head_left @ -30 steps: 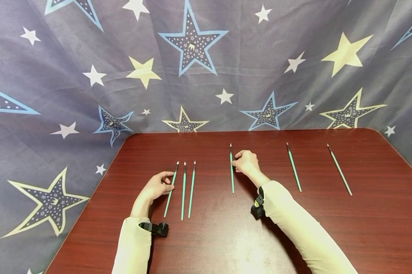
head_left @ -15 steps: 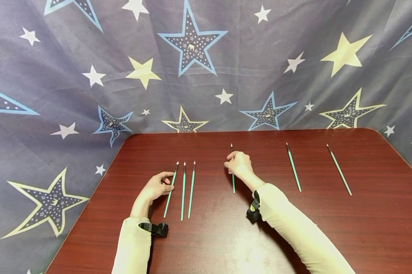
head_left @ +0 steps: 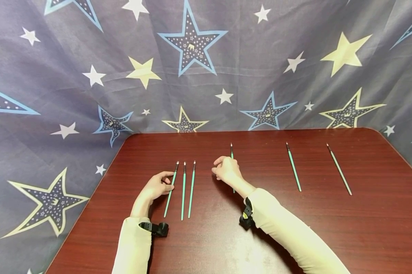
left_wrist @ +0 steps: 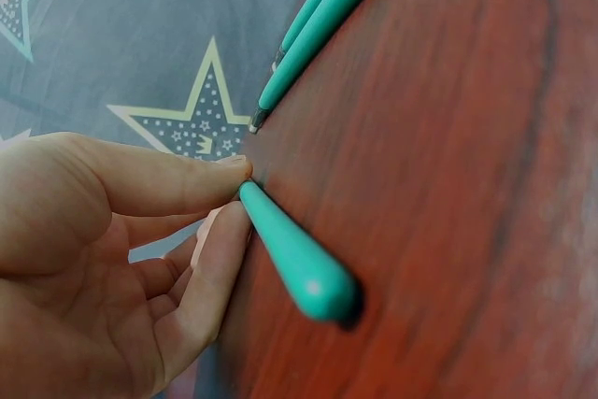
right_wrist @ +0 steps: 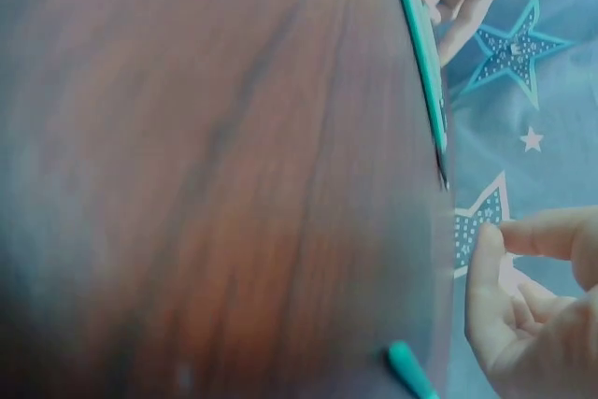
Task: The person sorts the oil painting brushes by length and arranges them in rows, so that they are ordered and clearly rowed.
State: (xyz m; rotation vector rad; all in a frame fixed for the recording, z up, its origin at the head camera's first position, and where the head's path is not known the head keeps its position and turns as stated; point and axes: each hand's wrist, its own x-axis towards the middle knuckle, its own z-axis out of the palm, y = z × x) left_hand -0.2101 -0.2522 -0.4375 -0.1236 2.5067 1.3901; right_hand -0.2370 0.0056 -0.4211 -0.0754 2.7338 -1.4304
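Observation:
Thumb and forefinger of my left hand (head_left: 154, 187) pinch a thin teal-handled paintbrush (head_left: 170, 195) lying at the left. In the left wrist view, the fingertips meet around the handle (left_wrist: 294, 254), its rounded end toward the camera. Just right of it lie two more teal paintbrushes, one in the middle (head_left: 183, 194) and one beside it (head_left: 192, 194). My right hand (head_left: 226, 169) hovers over the table with loosely bent fingers and nothing between them. Below its wrist runs another paintbrush (head_left: 232, 153), partly hidden by the hand. The right wrist view shows thumb and forefinger tips (right_wrist: 488, 231) close together.
Farther right on the dark red wooden table (head_left: 322, 228) lie two more paintbrushes, one nearer (head_left: 294, 169) and one by the right side (head_left: 340, 171). A grey curtain with stars (head_left: 240, 49) hangs behind the table's back edge and along its left side.
My right hand has moved left, away from the handle of the fourth paintbrush and across it, leaving that brush on the table. The left hand has stayed in place on its paintbrush.

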